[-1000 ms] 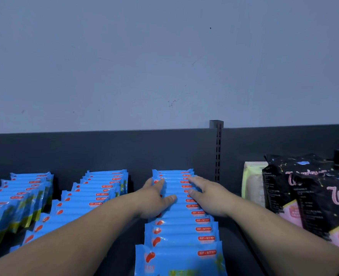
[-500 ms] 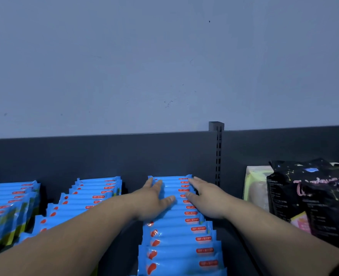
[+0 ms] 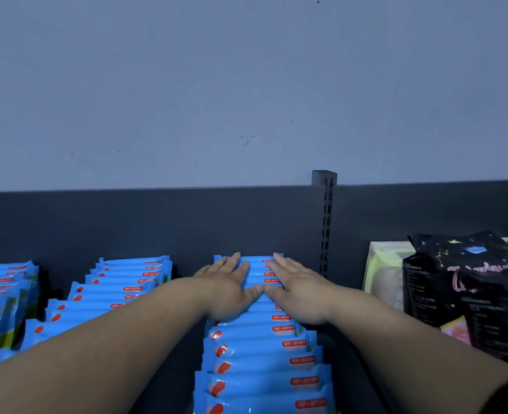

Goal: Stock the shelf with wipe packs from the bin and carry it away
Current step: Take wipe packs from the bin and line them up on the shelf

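A row of blue wipe packs (image 3: 261, 354) with red labels runs from the shelf front to the dark back panel (image 3: 157, 222). My left hand (image 3: 228, 288) lies flat on the back packs of this row, fingers spread. My right hand (image 3: 297, 289) lies flat beside it on the same packs, and the two thumbs touch. Neither hand grips a pack. The bin is out of view.
Two more rows of blue wipe packs stand to the left, one in the middle (image 3: 109, 291) and one at the far left (image 3: 4, 300). A slotted upright (image 3: 325, 228) divides the shelf. Right of it sit a pale pack (image 3: 384, 267) and black bags (image 3: 467, 291).
Both hands have slid further back along the row and come together until the thumbs touch. The view has tilted slightly, shifting the shelf contents.
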`<state>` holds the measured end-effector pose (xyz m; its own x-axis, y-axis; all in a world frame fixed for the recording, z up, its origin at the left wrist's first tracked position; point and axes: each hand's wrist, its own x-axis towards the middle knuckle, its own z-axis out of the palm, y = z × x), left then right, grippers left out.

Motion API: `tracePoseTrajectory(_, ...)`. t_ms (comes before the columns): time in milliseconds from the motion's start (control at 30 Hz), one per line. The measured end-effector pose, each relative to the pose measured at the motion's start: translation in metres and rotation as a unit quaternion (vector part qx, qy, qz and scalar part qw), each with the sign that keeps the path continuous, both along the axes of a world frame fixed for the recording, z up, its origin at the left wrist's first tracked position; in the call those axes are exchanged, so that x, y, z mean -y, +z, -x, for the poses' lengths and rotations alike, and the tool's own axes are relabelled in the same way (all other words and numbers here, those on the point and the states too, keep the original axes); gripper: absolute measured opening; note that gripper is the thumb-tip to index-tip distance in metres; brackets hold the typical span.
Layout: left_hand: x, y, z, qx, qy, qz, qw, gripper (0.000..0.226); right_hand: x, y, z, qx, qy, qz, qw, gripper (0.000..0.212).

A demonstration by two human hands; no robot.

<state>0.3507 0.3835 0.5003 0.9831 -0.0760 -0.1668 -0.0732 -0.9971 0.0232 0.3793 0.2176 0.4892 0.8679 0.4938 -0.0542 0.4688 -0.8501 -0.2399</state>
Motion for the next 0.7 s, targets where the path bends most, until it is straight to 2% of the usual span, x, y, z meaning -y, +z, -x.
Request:
tracePoseTrajectory(133,0.000,-0.007,-0.002,-0.017,0.007,-0.018,1.000,0.072,-0.002,-0.003,-0.003,-0.009,-0.003,0.044,0.999,0.065)
tracePoseTrajectory(400,0.002,-0.006,0.008,-0.003,0.025,-0.005,1.000,0.064,-0.002,-0.003,0.002,-0.018,-0.013,0.018,1.000,0.060)
tracePoseTrajectory(533,0.003,0.003,0.025,0.013,0.035,0.031,0.999,0.061,0.003,0.007,0.011,-0.012,-0.013,-0.004,1.000,0.058)
tracePoseTrajectory(633,0.003,0.007,0.046,-0.019,0.014,0.031,0.999,0.062,0.013,0.009,0.025,-0.051,0.013,-0.032,0.998,0.055)
tracePoseTrajectory(700,0.002,0.003,0.057,-0.043,0.006,0.005,0.999,0.063,0.015,0.005,0.035,-0.061,0.025,-0.017,0.998,0.055)
